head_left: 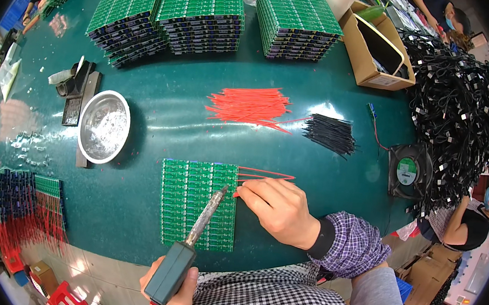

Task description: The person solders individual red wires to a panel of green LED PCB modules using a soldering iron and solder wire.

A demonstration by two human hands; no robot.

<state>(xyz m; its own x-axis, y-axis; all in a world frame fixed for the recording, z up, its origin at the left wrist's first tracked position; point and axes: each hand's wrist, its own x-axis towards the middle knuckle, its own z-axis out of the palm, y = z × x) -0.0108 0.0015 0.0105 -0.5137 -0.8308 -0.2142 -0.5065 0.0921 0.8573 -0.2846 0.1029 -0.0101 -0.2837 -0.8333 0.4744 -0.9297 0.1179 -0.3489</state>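
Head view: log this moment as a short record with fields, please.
Worktop: teal table, green circuit panel lying flat
Left hand: gripping a soldering iron, tip by the panel's right edge; contact unclear
Right hand: pinching a red wire at that edge
Beyond the panel: loose red wires, black wires
Left side: white-rimmed bowl
Far side: stacked green boards
Right side: fan, heaped black cables

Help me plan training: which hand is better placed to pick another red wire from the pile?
Probably the right hand: it's nearer the red wire pile, while the left hand grips the soldering iron.
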